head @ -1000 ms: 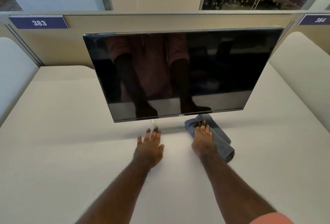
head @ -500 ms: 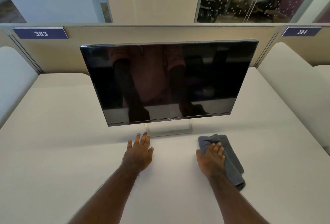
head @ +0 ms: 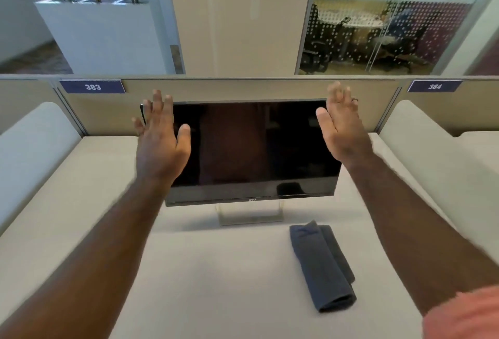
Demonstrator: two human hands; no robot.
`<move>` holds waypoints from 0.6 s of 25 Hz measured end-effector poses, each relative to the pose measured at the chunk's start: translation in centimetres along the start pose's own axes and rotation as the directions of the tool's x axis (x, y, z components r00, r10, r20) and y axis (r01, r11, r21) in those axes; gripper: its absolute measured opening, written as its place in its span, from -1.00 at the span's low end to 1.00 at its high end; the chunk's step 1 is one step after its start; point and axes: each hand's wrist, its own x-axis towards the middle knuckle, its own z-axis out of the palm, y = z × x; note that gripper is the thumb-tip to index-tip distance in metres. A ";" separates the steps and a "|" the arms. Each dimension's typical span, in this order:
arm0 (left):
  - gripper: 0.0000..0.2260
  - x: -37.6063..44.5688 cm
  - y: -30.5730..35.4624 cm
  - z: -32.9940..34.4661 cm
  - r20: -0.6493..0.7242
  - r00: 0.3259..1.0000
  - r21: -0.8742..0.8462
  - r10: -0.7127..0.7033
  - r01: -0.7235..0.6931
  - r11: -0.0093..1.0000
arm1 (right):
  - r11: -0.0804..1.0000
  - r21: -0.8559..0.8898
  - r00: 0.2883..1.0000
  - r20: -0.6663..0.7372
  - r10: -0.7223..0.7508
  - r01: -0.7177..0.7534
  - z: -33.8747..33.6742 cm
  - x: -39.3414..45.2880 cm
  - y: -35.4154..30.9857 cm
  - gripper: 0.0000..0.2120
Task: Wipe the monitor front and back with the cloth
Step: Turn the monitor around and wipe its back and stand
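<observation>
A black flat monitor (head: 251, 149) stands upright on a clear stand at the middle of the beige desk (head: 216, 284), screen dark and facing me. A folded grey cloth (head: 322, 265) lies on the desk in front of the monitor's right half, with no hand on it. My left hand (head: 159, 139) is raised with fingers spread in front of the monitor's upper left corner. My right hand (head: 340, 125) is raised and open at the upper right corner. Both hands are empty; whether they touch the monitor I cannot tell.
A low beige partition (head: 243, 90) with labels 383 and 384 runs behind the monitor. Padded side dividers (head: 35, 144) flank the desk left and right (head: 421, 144). Beyond stand a white planter (head: 102, 33) and a glass-walled room.
Both hands have lifted off the desk and risen to the monitor's upper corners. The right hand has let go of the cloth, which stays on the desk. The view has tilted up.
</observation>
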 end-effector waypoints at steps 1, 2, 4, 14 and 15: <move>-0.42 1.8 -0.1 -0.5 0.035 0.999 0.068 -0.036 0.034 0.997 | 0.998 -0.065 0.996 0.088 -0.009 0.015 -0.9 1.8 -0.3 -0.42; -0.42 3.1 -0.2 -0.9 0.078 0.994 0.135 -0.073 0.062 0.989 | 0.992 -0.123 0.985 0.171 0.003 0.019 -1.5 3.0 -0.5 -0.42; -0.45 4.6 -0.5 -1.2 0.173 0.974 0.239 -0.144 0.101 0.966 | 0.972 -0.235 0.955 0.288 0.065 0.005 -2.0 4.4 -0.6 -0.41; -0.44 6.2 -1.3 -0.7 0.362 0.893 0.420 -0.268 0.100 0.902 | 0.934 -0.357 0.964 0.246 0.096 -0.002 -2.3 3.5 0.0 -0.44; -0.44 6.6 -1.3 -0.6 0.375 0.885 0.425 -0.278 0.102 0.900 | 0.934 -0.357 0.968 0.233 0.093 -0.004 -2.4 3.0 -0.2 -0.43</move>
